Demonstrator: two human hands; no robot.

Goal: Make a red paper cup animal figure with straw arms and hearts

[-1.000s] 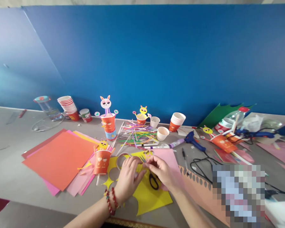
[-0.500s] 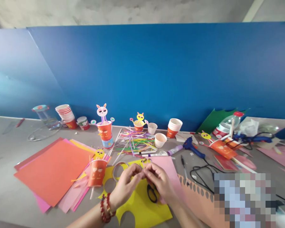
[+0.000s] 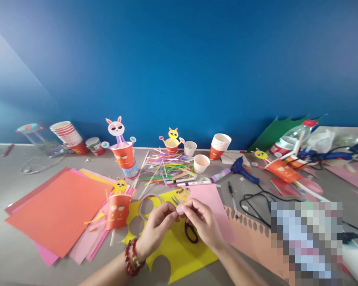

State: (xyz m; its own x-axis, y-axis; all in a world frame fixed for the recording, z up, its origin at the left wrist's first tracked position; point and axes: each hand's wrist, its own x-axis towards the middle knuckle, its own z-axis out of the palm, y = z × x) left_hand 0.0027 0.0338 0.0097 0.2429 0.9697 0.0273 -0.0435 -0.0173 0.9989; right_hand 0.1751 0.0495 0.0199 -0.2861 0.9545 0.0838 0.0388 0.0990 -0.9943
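Between my two hands is a small pale pink paper disc (image 3: pixel 180 209). My right hand (image 3: pixel 200 222) pinches it between thumb and fingertips. My left hand (image 3: pixel 158 227), with red bead bracelets on the wrist, has its fingers pressed together at the disc's left edge. Below them lie black-handled scissors (image 3: pixel 191 233), blades pointing away, on a yellow sheet (image 3: pixel 179 254) with round cut-outs. A pink sheet (image 3: pixel 211 202) lies just right of the scissors. To the left stands an orange cup (image 3: pixel 118 212) with a yellow paper animal head.
Paper strips (image 3: pixel 167 167) lie behind my hands. A blue glue gun (image 3: pixel 244 172) and black cable are at the right. Orange sheets (image 3: pixel 59 210) lie at the left. Stacked cups (image 3: pixel 219 145), a bottle (image 3: pixel 295 137) and decorated cups (image 3: pixel 122 153) stand along the blue wall.
The view has tilted down a little. The pink disc now shows between my fingertips, and the scissor blades have come into view behind them.
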